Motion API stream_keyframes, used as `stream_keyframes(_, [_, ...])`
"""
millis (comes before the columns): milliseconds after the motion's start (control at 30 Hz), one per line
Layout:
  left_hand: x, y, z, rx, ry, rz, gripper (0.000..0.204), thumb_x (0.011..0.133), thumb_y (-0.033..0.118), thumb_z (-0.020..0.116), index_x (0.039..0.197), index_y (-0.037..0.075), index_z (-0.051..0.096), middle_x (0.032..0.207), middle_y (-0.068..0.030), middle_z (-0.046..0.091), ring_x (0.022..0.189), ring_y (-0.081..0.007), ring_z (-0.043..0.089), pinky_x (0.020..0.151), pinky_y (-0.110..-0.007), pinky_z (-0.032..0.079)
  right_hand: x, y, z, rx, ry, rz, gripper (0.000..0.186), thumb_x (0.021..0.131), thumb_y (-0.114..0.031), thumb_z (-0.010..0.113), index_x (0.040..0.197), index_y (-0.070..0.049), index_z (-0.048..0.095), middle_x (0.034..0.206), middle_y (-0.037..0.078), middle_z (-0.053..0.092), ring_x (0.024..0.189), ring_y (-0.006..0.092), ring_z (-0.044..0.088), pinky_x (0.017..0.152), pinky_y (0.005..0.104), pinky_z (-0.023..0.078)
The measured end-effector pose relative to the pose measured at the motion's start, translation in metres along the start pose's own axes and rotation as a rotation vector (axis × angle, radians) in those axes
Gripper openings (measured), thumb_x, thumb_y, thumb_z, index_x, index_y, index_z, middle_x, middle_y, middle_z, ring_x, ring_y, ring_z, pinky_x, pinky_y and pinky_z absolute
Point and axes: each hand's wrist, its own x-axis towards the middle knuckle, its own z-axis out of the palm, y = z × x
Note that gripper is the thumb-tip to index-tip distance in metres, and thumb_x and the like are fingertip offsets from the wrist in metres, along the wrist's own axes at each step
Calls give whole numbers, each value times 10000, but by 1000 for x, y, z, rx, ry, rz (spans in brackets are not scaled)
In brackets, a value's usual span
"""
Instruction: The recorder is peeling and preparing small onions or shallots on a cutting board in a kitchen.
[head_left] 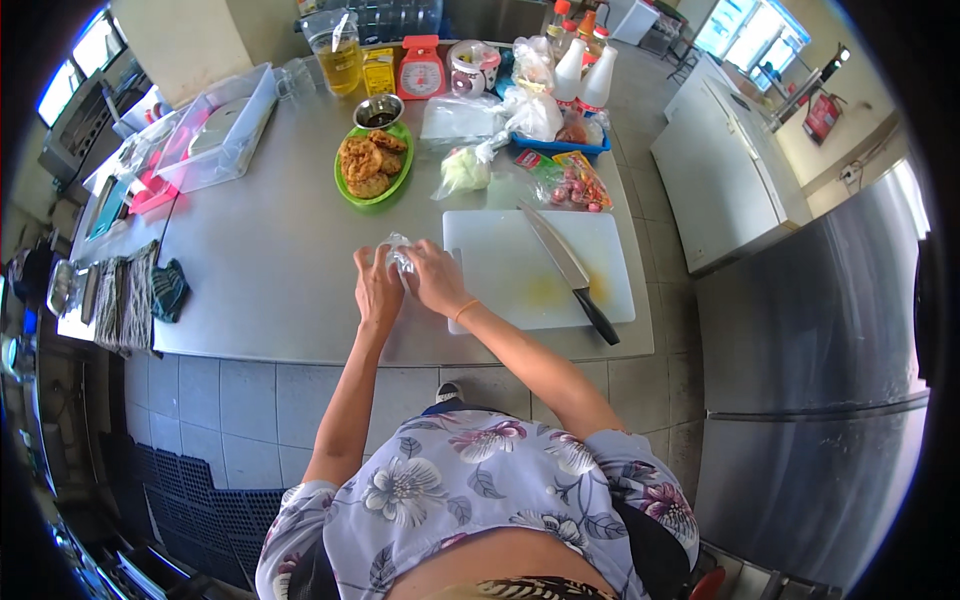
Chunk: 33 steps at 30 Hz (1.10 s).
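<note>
My left hand [378, 286] and my right hand [438, 280] meet over the steel table, left of the white cutting board [490, 275]. Between them is a crumpled clear plastic bag [399, 242], gripped by the curled fingers of both; whatever it contains is hidden. A large kitchen knife [560, 252] with a black handle lies slantwise across the board, its handle end past the near edge. Beyond my hands sits a green plate [378, 202] of browned fried pieces [368, 163], with a small metal bowl [379, 110] of dark liquid behind it.
Past the board lie a bagged pale green vegetable [464, 172], a bag of small red onions [577, 186] and a blue tray [563, 146]. Bottles [598, 80], a red kitchen scale [421, 70] and a pitcher of oil [338, 60] stand behind. Cloths [125, 300] hang at left.
</note>
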Motion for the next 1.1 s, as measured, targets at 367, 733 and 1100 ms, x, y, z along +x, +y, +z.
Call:
stream_keyframes(367, [-1,16,13,96,160,254,239,682,-24,495,872,112,542,1237,-101,415,1278,-322,270,1058,-532,89,-6,34,-66,121,320,-22,127,742,-78,609,867,-80,585,921,92,557,895,274,522,816,372,399])
stream_keyframes(733, [-6,56,49,-5,149,352,266,696,-33,484,921,101,533,1172,-113,443,1226,-317,337,1048,-538,127,-23,233,-172,-608,468,566,303,689,-208,693,914,-118,510,884,87,601,872,293,520,771,411,372])
stream_keyframes(1100, [-22,89,53,23,210,322,219,737,1,517,946,68,530,1139,-129,478,1177,-319,382,1026,-494,214,-13,239,-177,-522,471,569,362,655,-202,710,897,-99,461,789,80,597,786,264,558,776,379,370])
